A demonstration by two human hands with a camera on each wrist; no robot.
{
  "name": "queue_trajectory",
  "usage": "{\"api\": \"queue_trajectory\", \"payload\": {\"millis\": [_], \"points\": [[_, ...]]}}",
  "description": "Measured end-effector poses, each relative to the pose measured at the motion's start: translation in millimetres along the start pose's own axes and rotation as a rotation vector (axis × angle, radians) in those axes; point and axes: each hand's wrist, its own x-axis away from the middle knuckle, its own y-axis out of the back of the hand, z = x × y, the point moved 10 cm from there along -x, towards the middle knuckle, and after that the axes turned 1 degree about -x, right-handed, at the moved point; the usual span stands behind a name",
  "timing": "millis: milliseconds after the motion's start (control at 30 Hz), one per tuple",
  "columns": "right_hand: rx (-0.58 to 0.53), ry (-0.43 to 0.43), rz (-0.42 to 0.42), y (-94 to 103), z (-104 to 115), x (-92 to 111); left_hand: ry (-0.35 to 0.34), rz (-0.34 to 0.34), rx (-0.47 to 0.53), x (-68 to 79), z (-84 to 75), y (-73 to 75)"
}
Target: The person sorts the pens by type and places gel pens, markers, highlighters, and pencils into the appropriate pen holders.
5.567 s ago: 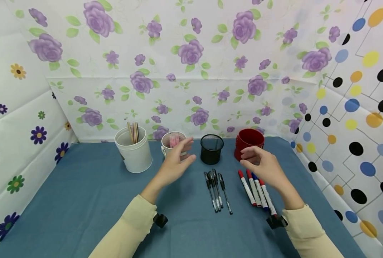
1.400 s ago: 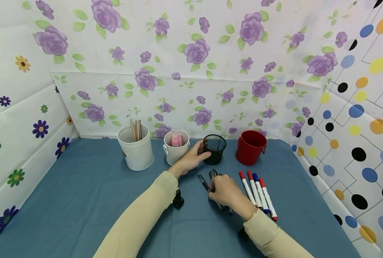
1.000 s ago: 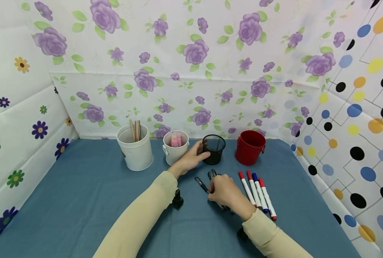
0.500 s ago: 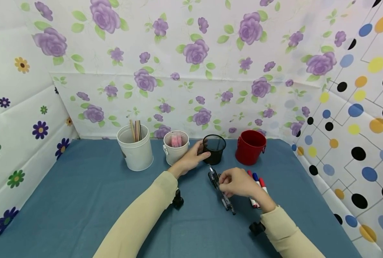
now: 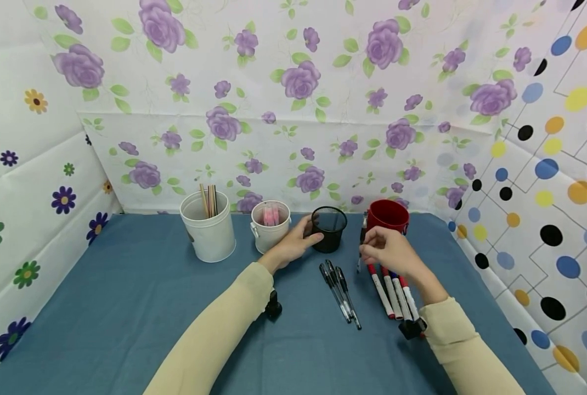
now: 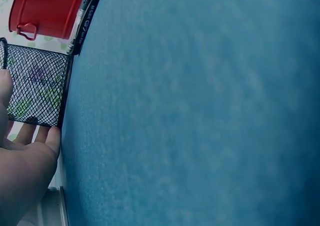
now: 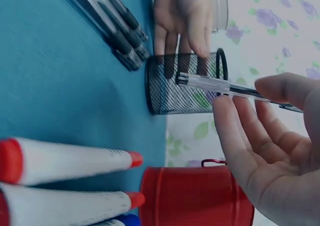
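My right hand (image 5: pixel 392 252) pinches a black gel pen (image 7: pixel 202 83) between thumb and fingers. The pen is nearly upright, raised off the cloth just left of the red bucket (image 5: pixel 388 214). My left hand (image 5: pixel 291 244) holds the black mesh pen cup (image 5: pixel 329 240) from its left side, thumb in front and fingers behind; the cup stands upright. In the right wrist view, nothing shows inside the mesh. Three more gel pens (image 5: pixel 340 293) lie side by side in front of the cup. Several white markers (image 5: pixel 383 293) with red or blue caps lie under my right hand and wrist, partly covered.
Left of the mesh cup stands a small white bucket (image 5: pixel 270 236) with pink items in it. Farther left is a larger white bucket (image 5: pixel 209 238) holding thin sticks. A blue cloth (image 5: pixel 125 307) covers the table, with patterned curtains at the back and sides.
My right hand has picked one gel pen out of the group, lifted it and moved right and away to beside the red bucket. Over the last second, my left hand has stayed on the mesh cup.
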Motion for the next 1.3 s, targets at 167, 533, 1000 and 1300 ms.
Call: {"api": "queue_trajectory", "payload": {"millis": [167,533,1000,1300], "points": [[0.036,0.024,-0.074,18.8,7.8,-13.9,-0.007,0.005,-0.006,-1.2,0.9,-0.2],[0.012,0.094,-0.158,42.8,38.4,-47.3,0.004,0.012,-0.003,-1.8,0.3,-2.4],[-0.07,0.143,-0.098,39.5,51.5,-89.7,0.01,0.012,0.006,0.0,1.2,-1.2],[-0.184,0.158,0.018,22.5,36.3,-110.4,0.007,0.006,0.017,-2.4,1.9,-0.6]]}}
